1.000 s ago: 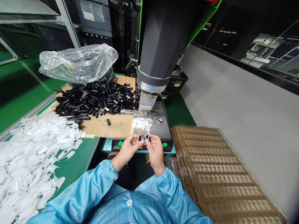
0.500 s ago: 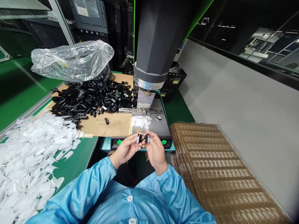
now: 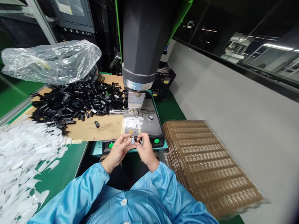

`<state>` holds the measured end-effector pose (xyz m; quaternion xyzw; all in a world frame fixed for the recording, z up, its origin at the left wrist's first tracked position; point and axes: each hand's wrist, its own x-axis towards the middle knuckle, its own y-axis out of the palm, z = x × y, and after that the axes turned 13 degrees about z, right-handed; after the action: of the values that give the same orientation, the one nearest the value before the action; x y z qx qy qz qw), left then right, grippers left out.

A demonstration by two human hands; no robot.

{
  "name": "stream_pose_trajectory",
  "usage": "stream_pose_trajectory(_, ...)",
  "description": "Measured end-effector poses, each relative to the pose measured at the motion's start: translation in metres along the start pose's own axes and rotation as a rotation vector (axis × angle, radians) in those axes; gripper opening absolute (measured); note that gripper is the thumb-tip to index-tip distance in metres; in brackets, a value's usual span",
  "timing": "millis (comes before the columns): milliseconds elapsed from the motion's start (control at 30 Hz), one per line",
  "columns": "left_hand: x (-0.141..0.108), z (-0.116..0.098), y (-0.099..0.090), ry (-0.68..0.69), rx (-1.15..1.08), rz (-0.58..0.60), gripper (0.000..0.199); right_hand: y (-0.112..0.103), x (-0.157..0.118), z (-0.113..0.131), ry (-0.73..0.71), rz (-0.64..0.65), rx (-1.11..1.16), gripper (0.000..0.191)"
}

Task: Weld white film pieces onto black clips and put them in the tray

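My left hand (image 3: 118, 152) pinches a small plastic part (image 3: 132, 140), its pale grey face showing. Right beside it, my right hand (image 3: 146, 150) has its fingers closed around another small plastic part (image 3: 141, 141), of which only a dark bit shows. Both hands are held close together in front of the machine base's front edge, between two green buttons. Just beyond them, a small heap of white pieces (image 3: 133, 122) lies on the grey machine base (image 3: 147, 129). One small black-and-white part (image 3: 150, 117) rests to the right of that heap.
A press head (image 3: 139, 46) hangs over the metal fixture (image 3: 133, 111). Black plastic parts (image 3: 79, 99) are piled on cardboard (image 3: 88, 132) at left, below a clear plastic bag (image 3: 53, 62). White pieces (image 3: 21, 158) cover the near left. Stacked brown trays (image 3: 201, 155) stand at right.
The view has swung right, so the scene sits further left. The part in my left hand has turned from its black side to its pale face; my right fingers now cover more of theirs.
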<state>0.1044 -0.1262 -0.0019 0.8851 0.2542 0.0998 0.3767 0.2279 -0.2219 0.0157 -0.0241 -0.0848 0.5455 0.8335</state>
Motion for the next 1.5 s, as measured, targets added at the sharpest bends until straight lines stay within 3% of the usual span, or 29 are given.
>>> stream_pose_trajectory(67,0.0,0.004,0.001,0.035,0.073,-0.008,0.033,0.003,-0.001,0.002,-0.032,0.041,-0.299,0.03)
stream_pose_trajectory(167,0.0,0.002,0.001,0.035,0.214,-0.018,0.037,0.003,0.003,0.007,-0.092,0.071,-0.509,0.024)
stream_pose_trajectory(267,0.004,-0.018,-0.009,0.036,0.483,-0.044,0.047,-0.024,0.02,0.008,-0.159,0.001,-0.583,0.023)
stream_pose_trajectory(367,0.01,-0.05,-0.037,0.133,0.86,-0.155,0.05,-0.088,0.047,-0.001,-0.151,-0.226,-0.695,0.025)
stream_pose_trajectory(467,0.014,-0.078,-0.073,0.179,1.153,-0.337,0.048,-0.17,0.068,-0.021,0.132,-0.468,-0.856,0.027)
stream_pose_trajectory(567,0.014,-0.089,-0.101,0.144,1.326,-0.457,0.047,-0.235,0.075,-0.047,0.523,-0.515,-0.952,0.028)
stream_pose_trajectory(667,0.013,-0.087,-0.113,0.123,1.394,-0.452,0.047,-0.267,0.073,-0.07,0.66,-0.495,-0.969,0.029)
stream_pose_trajectory(967,0.013,-0.079,-0.117,0.065,1.466,-0.428,0.041,-0.278,0.082,-0.106,0.696,-0.411,-1.013,0.026)
stream_pose_trajectory(1100,0.013,-0.079,-0.12,0.092,1.505,-0.402,0.04,-0.278,0.084,-0.109,0.688,-0.43,-1.017,0.026)
stream_pose_trajectory(1300,0.013,-0.079,-0.117,0.091,1.521,-0.39,0.041,-0.285,0.077,-0.105,0.669,-0.554,-1.027,0.027)
stream_pose_trajectory(1500,0.013,-0.079,-0.115,0.072,1.509,-0.381,0.041,-0.295,0.076,-0.108,0.599,-0.541,-1.102,0.038)
